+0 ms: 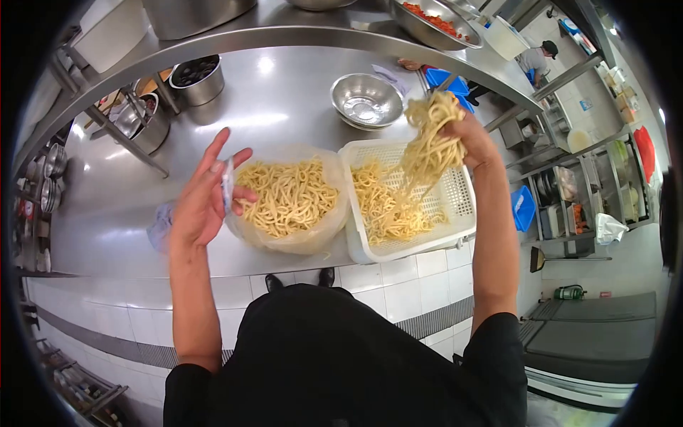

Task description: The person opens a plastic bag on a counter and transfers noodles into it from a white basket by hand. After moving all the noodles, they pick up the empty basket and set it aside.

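Note:
My left hand [203, 206] is raised left of the bagged noodles, some fingers stretched out, with a small whitish plastic piece [228, 186] held in it. My right hand [473, 142] grips a clump of noodles [432, 142] above the white perforated basket [459, 193]; strands hang down from it. More yellow noodles [391, 213] lie in the left part of that basket. Beside the basket, a clear plastic bag [340, 186] stands open, full of thick noodles [288, 199].
Stacked metal bowls [366, 101] stand behind the basket. Metal pots [198, 82] are at the back left. An overhead shelf [306, 37] holds a bowl of red pieces [434, 27]. Crumpled plastic [162, 224] lies at left. Another person [535, 60] is at the far right.

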Tool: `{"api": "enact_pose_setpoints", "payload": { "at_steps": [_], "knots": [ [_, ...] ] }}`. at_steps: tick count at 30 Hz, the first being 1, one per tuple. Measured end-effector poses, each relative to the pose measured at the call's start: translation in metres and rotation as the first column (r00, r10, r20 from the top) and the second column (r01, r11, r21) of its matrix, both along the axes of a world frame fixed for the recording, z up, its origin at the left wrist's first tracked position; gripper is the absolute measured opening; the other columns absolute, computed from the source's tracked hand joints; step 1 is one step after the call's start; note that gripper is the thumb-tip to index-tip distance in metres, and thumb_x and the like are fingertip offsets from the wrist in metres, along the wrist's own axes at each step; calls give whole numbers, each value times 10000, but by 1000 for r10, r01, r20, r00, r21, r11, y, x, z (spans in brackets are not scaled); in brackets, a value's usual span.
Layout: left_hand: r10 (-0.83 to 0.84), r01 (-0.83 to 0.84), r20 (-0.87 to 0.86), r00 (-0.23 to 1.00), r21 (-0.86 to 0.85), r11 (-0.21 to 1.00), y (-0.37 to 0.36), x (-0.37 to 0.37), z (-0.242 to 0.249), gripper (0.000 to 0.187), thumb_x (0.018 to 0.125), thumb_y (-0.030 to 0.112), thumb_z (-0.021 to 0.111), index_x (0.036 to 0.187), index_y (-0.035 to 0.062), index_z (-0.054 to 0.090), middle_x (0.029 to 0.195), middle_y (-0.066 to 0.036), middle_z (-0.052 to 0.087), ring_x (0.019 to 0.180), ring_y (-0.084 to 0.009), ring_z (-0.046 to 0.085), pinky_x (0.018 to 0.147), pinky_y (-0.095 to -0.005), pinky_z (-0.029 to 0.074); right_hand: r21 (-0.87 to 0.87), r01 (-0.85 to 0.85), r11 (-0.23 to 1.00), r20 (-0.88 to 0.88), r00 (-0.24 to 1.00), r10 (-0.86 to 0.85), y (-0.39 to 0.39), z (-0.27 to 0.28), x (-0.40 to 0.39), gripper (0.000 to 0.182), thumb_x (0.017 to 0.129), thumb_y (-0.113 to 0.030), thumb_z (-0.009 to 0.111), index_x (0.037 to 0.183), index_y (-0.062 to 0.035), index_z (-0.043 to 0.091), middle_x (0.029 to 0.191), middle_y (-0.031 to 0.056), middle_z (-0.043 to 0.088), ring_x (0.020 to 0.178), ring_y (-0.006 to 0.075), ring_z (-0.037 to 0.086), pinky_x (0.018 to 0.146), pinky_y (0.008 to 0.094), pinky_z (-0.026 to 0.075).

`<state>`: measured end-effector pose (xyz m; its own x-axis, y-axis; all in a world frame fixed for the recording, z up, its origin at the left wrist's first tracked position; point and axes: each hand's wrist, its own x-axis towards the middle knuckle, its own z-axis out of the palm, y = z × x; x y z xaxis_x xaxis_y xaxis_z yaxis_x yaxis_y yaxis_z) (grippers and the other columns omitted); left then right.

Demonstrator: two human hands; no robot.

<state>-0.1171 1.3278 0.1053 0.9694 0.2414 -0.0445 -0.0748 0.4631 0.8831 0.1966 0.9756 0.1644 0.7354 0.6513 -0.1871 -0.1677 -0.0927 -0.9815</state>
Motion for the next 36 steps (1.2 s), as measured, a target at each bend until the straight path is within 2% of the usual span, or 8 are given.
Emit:
{"api": "enact_pose_setpoints", "payload": {
  "at_steps": [8, 11, 13, 18, 20, 28, 34, 36],
  "knots": [
    [57, -57, 17, 998, 41, 998, 13, 0, 3, 756, 1027, 494, 494, 1627, 191, 147, 1544, -291, 354, 831, -248, 727, 557, -239, 535, 286, -217, 933, 76, 976, 203, 148, 13, -97, 519, 766, 26, 717, 1268, -22, 595, 1104, 103, 711, 923, 222, 722, 832, 367, 612],
    [83, -83, 42, 996, 8, 997, 23, -13, 5, 758, 1028, 515, 475, 1628, 191, 144, 1523, -298, 387, 818, -248, 729, 543, -235, 520, -2, -389, 921, 145, 911, 386, 190, -49, -136, 511, 811, -44, 720, 1305, -18, 592, 1099, 102, 717, 1002, 226, 703, 905, 339, 560],
    [87, -88, 55, 995, 8, 996, 26, -20, 3, 764, 1027, 525, 465, 1629, 186, 139, 1503, -308, 414, 803, -252, 731, 540, -233, 514, -459, -389, 799, 586, 543, 601, 203, -100, -148, 492, 809, -79, 708, 1293, -49, 625, 1082, 128, 712, 1055, 250, 680, 941, 334, 522],
    [94, -94, 58, 994, -9, 996, 24, -28, 1, 786, 1013, 524, 487, 1629, 177, 142, 1510, -318, 404, 790, -254, 729, 543, -235, 513, -482, -512, 711, 282, 678, 679, 199, -98, -132, 350, 819, -110, 662, 1162, -105, 731, 1159, 165, 691, 1133, 329, 635, 992, 373, 495],
    [85, -84, 51, 995, -11, 996, 21, -30, 1, 800, 1005, 526, 501, 1628, 174, 145, 1511, -320, 402, 787, -255, 729, 544, -237, 514, -497, -332, 802, 582, 559, 591, 183, -103, -127, 329, 835, -114, 653, 1150, -102, 745, 1212, 156, 690, 1103, 333, 654, 960, 389, 513],
    [-10, 7, 55, 998, 50, 999, 0, -13, 8, 904, 939, 554, 590, 1629, 164, 154, 1518, -310, 402, 809, -237, 725, 552, -229, 504, -606, -136, 783, 648, 487, 586, 157, -130, -180, 476, 807, -336, 771, 1229, -125, 707, 1227, 148, 678, 1121, 322, 657, 966, 432, 515],
    [5, -8, 46, 999, 51, 999, 9, -29, 6, 881, 960, 539, 572, 1631, 164, 142, 1522, -314, 394, 810, -238, 727, 566, -228, 513, -757, -75, 649, 496, 581, 646, 143, -138, -114, 457, 840, -149, 698, 1295, -126, 661, 1180, 107, 706, 1023, 274, 686, 906, 400, 539],
    [5, -6, 60, 998, 26, 1000, 12, -29, 1, 846, 981, 505, 558, 1630, 162, 138, 1521, -302, 400, 822, -242, 730, 579, -236, 528, -500, -480, 721, 124, 784, 608, 136, -112, -119, 343, 887, -72, 655, 1226, -86, 697, 1108, 87, 719, 966, 180, 681, 859, 321, 543]
  ]
}}
